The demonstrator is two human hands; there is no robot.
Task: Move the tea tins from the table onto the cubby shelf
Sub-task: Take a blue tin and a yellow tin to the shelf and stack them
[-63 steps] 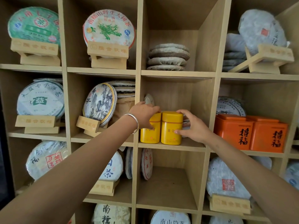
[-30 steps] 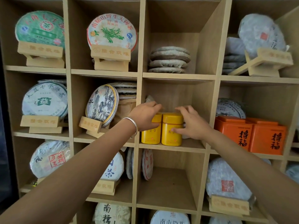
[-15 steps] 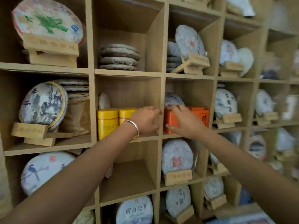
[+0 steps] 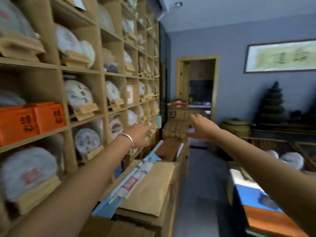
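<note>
Two square orange tins (image 4: 30,120) with black characters sit side by side in a compartment of the pale wooden cubby shelf (image 4: 82,72) at far left. Neighbouring cubbies hold round paper-wrapped tea cakes (image 4: 79,94) propped on small wooden stands (all motion-blurred). The left hand (image 4: 139,135), a metal bangle (image 4: 127,138) on its wrist, hangs empty before the shelf, fingers loosely curled. Flat cardboard boxes (image 4: 150,189) lie below it. The right hand (image 4: 201,128) is spread wide, holding nothing. The bench (image 4: 263,218) at lower right shows blue and orange-brown surfaces
</note>
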